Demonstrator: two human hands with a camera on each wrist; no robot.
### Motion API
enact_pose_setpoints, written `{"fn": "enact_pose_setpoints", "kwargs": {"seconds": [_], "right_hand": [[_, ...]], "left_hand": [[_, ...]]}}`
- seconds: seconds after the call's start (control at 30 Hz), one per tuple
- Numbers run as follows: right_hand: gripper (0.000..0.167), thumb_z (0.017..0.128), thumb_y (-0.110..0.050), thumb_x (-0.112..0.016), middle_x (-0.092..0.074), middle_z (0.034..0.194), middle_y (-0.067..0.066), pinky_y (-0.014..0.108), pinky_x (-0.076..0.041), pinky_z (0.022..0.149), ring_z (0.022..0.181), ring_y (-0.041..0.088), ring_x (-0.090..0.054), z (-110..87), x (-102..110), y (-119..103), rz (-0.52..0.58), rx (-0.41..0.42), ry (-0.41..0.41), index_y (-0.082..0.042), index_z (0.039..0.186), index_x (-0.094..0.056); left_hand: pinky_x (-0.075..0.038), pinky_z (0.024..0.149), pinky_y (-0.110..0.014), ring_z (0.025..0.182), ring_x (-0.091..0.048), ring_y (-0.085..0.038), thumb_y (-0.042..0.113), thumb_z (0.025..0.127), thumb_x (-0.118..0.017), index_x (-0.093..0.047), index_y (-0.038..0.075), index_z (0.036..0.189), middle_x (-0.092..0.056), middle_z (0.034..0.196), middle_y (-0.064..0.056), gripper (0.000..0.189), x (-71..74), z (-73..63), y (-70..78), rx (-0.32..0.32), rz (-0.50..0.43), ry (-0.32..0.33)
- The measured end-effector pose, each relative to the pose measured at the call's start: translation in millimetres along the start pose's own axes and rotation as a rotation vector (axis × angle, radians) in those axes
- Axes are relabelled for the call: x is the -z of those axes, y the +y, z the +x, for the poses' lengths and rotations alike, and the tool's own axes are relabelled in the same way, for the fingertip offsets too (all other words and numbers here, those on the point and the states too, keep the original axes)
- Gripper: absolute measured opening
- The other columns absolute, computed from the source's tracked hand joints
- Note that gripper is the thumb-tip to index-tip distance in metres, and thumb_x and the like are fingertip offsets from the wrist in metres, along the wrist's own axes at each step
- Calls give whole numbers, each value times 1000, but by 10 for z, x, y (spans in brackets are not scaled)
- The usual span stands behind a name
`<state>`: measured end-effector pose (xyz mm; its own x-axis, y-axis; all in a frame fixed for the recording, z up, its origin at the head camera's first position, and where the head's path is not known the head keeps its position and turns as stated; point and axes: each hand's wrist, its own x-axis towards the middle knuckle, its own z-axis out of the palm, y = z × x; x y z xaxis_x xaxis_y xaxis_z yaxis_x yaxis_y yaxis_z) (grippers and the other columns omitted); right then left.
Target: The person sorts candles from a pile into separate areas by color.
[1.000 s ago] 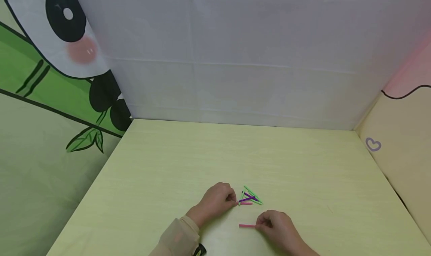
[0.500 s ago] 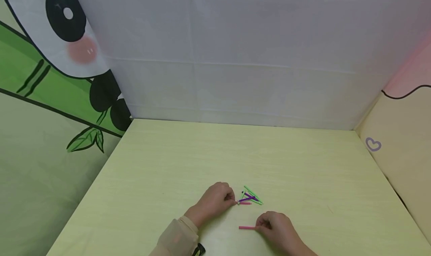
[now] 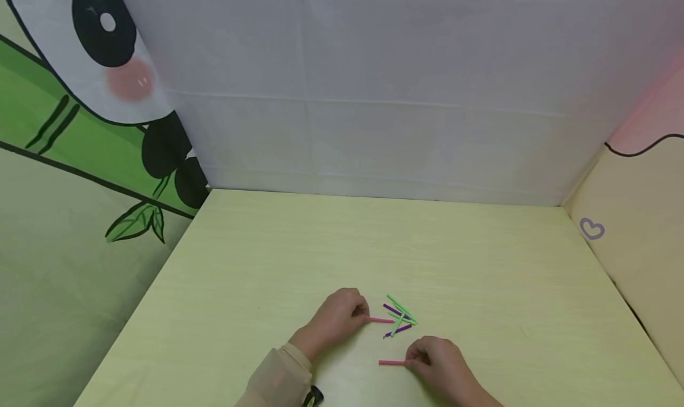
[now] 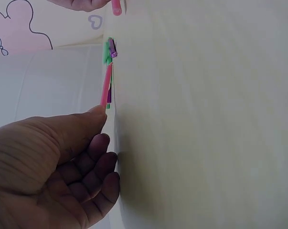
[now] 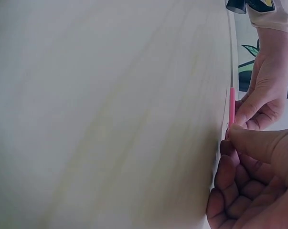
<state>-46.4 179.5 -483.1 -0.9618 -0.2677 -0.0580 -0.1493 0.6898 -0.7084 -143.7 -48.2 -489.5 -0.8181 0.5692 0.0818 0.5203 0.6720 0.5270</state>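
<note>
In the head view, the left hand [image 3: 333,318] pinches one end of a pink stick [image 3: 382,320], whose free tip reaches in among green sticks [image 3: 398,304] and purple sticks [image 3: 404,328]. These lie on the table [image 3: 278,246], roughly midway between its left and right edges and well apart from its far edge. Three are green and two purple, one green crossing the lower purple. The right hand [image 3: 440,362] pinches a second pink stick [image 3: 392,363], farther from the far edge, its free end pointing toward the table's left edge.

The left wrist view shows the grip that the head view hides: thumb and forefinger press together on the pink stick, the other fingers loosely curled. Its tip overlaps the others here; I cannot tell whether it touches them. The second pink stick turns its round end to this camera.

The right wrist view shows the right hand's thumb against its forefinger on the second pink stick, the remaining fingers curled, with the left hand and its sleeve [image 5: 275,18] beyond.
</note>
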Motion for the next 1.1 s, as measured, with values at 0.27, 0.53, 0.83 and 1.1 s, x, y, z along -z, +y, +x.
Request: {"fn": "enact_pose_setpoints", "kwargs": {"seconds": [0.27,0.53,0.83,1.1], "right_hand": [[15,81,-12,-78,-52,66,-16,21,-39,58,62,-2,-42,1,-10,17,-17,15,9,-19,73,-68],[16,81,-13,-78,-50,65,-17,21,-38,58,62,-2,-41,-6,-9,30,-39,37,10,-20,73,-67],[16,81,-14,-78,-50,65,-15,21,-37,57,61,-2,-41,-6,-10,28,-38,14,-6,-20,73,-67],[15,81,-14,-78,-50,65,-15,22,-38,57,61,-1,-41,-6,-15,27,-35,8,-10,-20,73,-67]], "left_hand": [[-43,67,-22,71,-46,-5,11,84,-76,-70,14,77,-50,71,11,9,45,-12,4,24,-16,10],[-44,68,-22,71,-47,-4,10,84,-75,-70,14,78,-51,72,11,8,53,-14,28,45,-80,10],[-45,69,-21,70,-48,-2,11,83,-77,-72,13,78,-53,72,12,7,39,-26,66,37,-124,4],[-44,67,-20,69,-47,-1,13,83,-77,-70,15,76,-52,71,13,11,43,-58,115,50,-148,5]]}}
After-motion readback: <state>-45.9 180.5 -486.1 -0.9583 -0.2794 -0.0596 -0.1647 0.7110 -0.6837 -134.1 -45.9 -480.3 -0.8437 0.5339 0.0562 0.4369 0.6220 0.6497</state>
